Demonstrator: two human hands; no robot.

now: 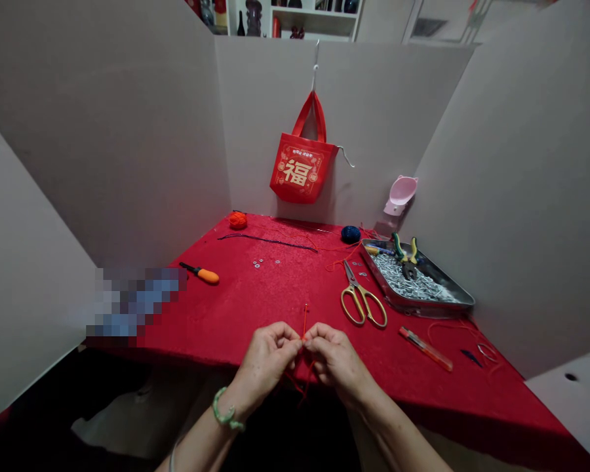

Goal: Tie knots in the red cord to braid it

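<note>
Near the front edge of the red-covered table (pixel 216 314), my left hand (pixel 274 351) and my right hand (pixel 335 357) meet, fingers pinched on a thin red cord (pixel 305 321). The cord runs up from the fingertips to a small pin or nail head (pixel 305 306) at the tabletop. Loose red strands hang below and between the hands. Any knot at the fingertips is too small to make out. A green bracelet circles my left wrist. Gold-handled scissors (pixel 362 298) lie beyond my right hand, blades pointing away.
A metal tray (pixel 457 304) of nails holds pliers (pixel 408 259). An orange-handled tool (pixel 207 275), small washers (pixel 257 265), a dark cord (pixel 270 242), an orange yarn ball (pixel 237 220), a blue ball (pixel 351 235) and a red-orange pen-like tool (pixel 425 349) lie around. Grey panels enclose the table; a red bag (pixel 302 167) hangs behind.
</note>
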